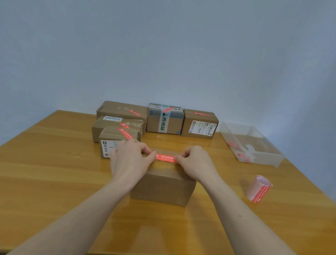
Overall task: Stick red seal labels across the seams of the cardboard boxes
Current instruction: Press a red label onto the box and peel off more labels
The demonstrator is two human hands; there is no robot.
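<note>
Fingers of left hand (130, 156) and right hand (195, 161) pinch opposite ends of red seal label (165, 158), stretched flat across top of near cardboard box (161, 186) at surface (45, 179) centre. Label red, white print. Behind: five sealed boxes (123, 111) already labelled, closest one touching left hand's far side. Right: clear plastic bin (251, 143), label roll (259, 188).

Two arms are bare all the way up, with no sleeves showing. The left hand (130, 159) and the right hand (195, 161) wear no gloves, rings or watch. The right arm has one tiny dark dot.
</note>
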